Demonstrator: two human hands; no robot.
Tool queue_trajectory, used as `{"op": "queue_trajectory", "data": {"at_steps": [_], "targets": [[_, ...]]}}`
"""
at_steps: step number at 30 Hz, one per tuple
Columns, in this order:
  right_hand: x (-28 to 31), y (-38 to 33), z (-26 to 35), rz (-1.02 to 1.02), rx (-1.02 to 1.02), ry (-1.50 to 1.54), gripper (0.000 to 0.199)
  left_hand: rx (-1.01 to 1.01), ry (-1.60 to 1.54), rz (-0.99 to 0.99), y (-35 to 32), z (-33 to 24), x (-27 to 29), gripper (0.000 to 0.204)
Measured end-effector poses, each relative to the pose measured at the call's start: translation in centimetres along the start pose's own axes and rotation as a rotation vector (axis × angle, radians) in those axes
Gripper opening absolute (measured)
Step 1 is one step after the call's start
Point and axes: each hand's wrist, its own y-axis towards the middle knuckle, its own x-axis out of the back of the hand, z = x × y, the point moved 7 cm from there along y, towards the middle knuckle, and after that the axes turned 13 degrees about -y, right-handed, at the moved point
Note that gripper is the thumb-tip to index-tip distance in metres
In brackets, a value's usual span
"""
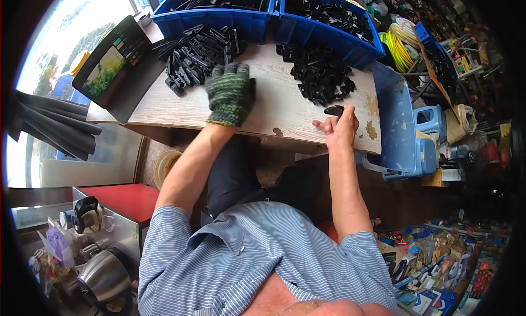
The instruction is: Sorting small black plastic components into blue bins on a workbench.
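I see left hand [230,94] in green knit glove pressed flat on a small black plastic part [251,89] | bare right hand [341,127] pinching another black plastic clip [334,110] near worn wooden table's [285,105] edge | risk: clip may slip off; heap of loose black pieces [320,72] just beyond.

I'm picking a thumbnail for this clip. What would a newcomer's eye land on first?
Probably the green knitted glove on the left hand, pressed flat on the pale wooden table at centre. Next, the two heaps of black plastic parts: the left pile beside the glove and the right pile, just above the bare right hand, which pinches one black piece. Behind them, bright blue bins of the same parts line the table's far edge.
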Motion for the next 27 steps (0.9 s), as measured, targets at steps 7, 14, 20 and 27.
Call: {"op": "queue_trajectory", "data": {"at_steps": [7,14,20,27], "targets": [[10.1,4.6,6.0,-0.512,0.088,0.163,0.038,-0.263,-0.052,0.005,-0.4,1.2,-1.3,0.022],[9.9,4.3,4.9,-0.333,0.127,-0.090,0.029,-0.282,-0.007,0.026,0.1,0.6,-1.7,0.014],[2.5,2.7,2.5,0.080,0.066,-0.409,0.027,-0.355,-0.024,0.086,-0.2,-0.6,-1.4,0.014],[-1.2,2.7,2.9,0.103,0.306,-0.916,0.040,-0.395,-0.092,0.056,-0.4,-0.7,-1.2,0.016]]}}
